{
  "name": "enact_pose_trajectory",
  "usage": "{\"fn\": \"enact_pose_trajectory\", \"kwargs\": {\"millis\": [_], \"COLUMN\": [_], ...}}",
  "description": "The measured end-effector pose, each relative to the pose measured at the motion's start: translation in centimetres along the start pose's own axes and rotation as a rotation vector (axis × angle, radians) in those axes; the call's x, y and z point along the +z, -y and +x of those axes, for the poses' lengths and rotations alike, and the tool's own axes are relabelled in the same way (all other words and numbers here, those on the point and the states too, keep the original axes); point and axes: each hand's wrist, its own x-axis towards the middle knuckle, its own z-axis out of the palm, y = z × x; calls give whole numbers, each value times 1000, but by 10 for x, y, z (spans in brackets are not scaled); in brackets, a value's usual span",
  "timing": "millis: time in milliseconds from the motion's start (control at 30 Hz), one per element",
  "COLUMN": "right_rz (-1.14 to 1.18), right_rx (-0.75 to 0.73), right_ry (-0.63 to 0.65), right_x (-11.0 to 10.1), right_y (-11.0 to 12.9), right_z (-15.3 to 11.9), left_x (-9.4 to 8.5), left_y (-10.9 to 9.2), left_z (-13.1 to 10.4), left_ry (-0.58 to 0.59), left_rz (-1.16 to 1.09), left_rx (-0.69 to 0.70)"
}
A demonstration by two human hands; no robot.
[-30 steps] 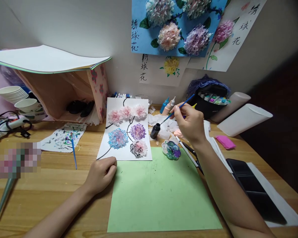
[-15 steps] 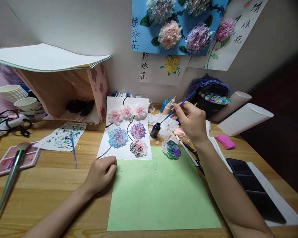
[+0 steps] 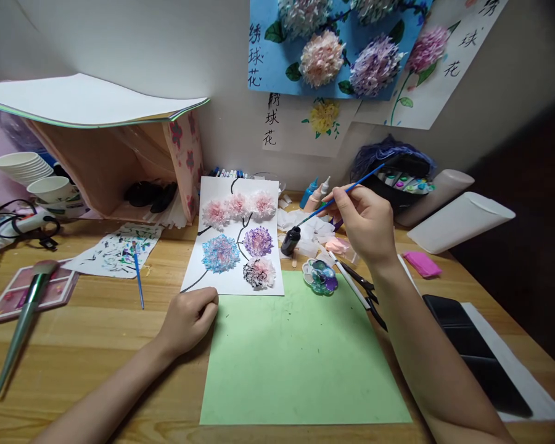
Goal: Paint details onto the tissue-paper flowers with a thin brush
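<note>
My right hand [image 3: 363, 219] holds a thin blue paintbrush [image 3: 346, 190], tilted, its tip at the mouth of a small black ink bottle [image 3: 290, 241]. Curled closed, my left hand [image 3: 189, 320] rests at the lower left corner of a white sheet [image 3: 217, 285]; whether anything is inside it is hidden. Black painted branches and pink, blue and purple textured flowers cover that sheet, one flower edged in black. Below it lies a green mat [image 3: 305, 364], and a flower-shaped palette [image 3: 320, 276] with green and purple paint sits at the mat's top edge.
Scissors [image 3: 374, 300] and a white pen lie beside my right forearm. On the left are a large brush [image 3: 23, 333], another blue brush [image 3: 139, 277] on a stained paper, paper cups [image 3: 50, 189] and a pink box [image 3: 182, 166]. Flower pictures [image 3: 268, 68] hang on the wall.
My right hand has shifted slightly right, and the brush is tilted lower, its tip still at the bottle's mouth. My left hand stays at the sheet's corner. The whole view has shifted slightly.
</note>
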Motion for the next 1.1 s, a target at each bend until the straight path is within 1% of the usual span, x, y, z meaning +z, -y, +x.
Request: {"fn": "enact_pose_trajectory", "kwargs": {"millis": [100, 167, 267, 333, 400, 533, 700, 867, 1000, 1100], "right_rz": [21, -45, -215, -269, -267, -252, -237, -239, -273, -253], "right_rx": [3, -53, -174, -221, -235, -238, -222, -222, -221, -213], "right_ry": [139, 253, 416, 501, 555, 608, 647, 661, 670, 658], "right_x": [4, 7, 13, 17, 22, 30, 35, 37, 35, 34], "right_y": [6, 10, 16, 18, 17, 13, 10, 9, 8, 7], "right_z": [-6, -12, -18, -21, -23, -26, -28, -30, -28, -27], "left_x": [0, 0, 0, -1, -1, -1, -1, -1, 0, 0], "left_y": [-1, -2, -2, -3, -3, -3, -3, -3, -3, -3], "left_z": [0, 1, 1, 2, 2, 1, 1, 2, 2, 2], "left_ry": [2, 2, 3, 3, 14, 37, 85, 145, 161, 162], "left_rz": [-3, -4, -1, -4, -29, -73, -23, 21, 9, 0], "left_rx": [-2, -4, -3, -6, -12, -11, 2, 4, -14, -23]}}
